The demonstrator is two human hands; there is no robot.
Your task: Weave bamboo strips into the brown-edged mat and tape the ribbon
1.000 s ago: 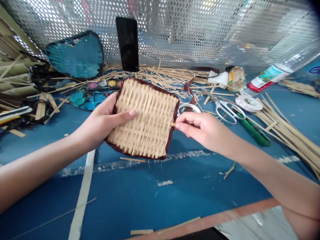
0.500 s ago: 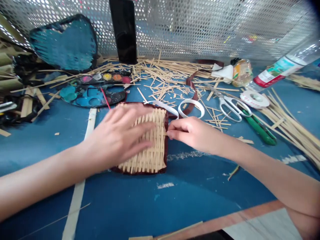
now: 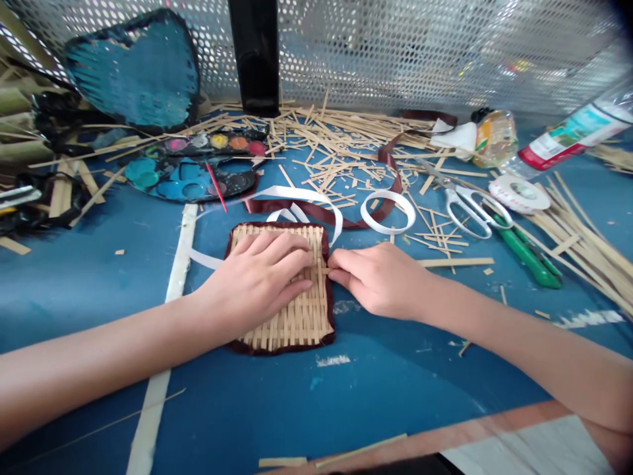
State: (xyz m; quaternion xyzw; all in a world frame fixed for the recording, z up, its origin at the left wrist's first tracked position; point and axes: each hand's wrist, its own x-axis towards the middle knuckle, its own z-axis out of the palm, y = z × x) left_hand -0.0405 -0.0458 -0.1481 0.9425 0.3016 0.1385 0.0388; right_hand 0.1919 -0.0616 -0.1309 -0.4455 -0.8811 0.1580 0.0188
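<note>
Watching over the head camera feed, I find much of the work hidden. The left hand lies spread across the upper left of a woven bamboo mat, so I can't make out how the strands run beneath it. The right hand meets the mat's right edge, its fingertips close to those of the left. A thin bamboo strip shows between the two hands, but the fingers hide most of it, and I can't tell how far it runs into the weave. Both forearms run off the frame, and a black slab is cut off by the top edge.

A second ago the mat was up in the left hand, tilted above the bench. Now it lies flat on the blue bench, directly under both hands. The left grip is released, with the palm and fingers pressing down, while the right grip is clenched, pinching the strip. The mat is roughly square, with pale strips woven over and under one another and a dark red binding around its edge. A white ribbon arcs just above the mat, crossing a dark red ribbon, and a white ribbon loop sits to the right.
</note>
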